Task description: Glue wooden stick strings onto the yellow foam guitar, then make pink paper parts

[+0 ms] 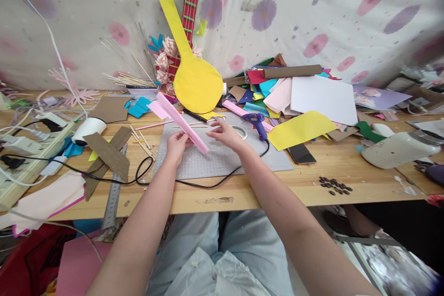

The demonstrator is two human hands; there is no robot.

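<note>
My left hand [178, 147] is closed on a long, folded strip of pink paper or felt [184, 124], which slants up to the left over the grey cutting mat [275, 159]. To the right of the strip's lower end is my right hand [227, 135], its fingers apart and nothing visible in them. A roll of pale tape [244, 132] lies partly hidden behind that hand. Just beyond it, a purple glue gun [255, 124] stands on the mat with its black cord trailing forward. A yellow banjo-shaped piece [198, 84] leans upright behind the mat.
Coloured sheets [322, 97] are heaped at the back right. A phone [301, 153], small dark beads [335, 185] and a white jar [395, 149] lie on the right. Brown strips [107, 155], a metal ruler [113, 199] and a power strip [31, 159] occupy the left.
</note>
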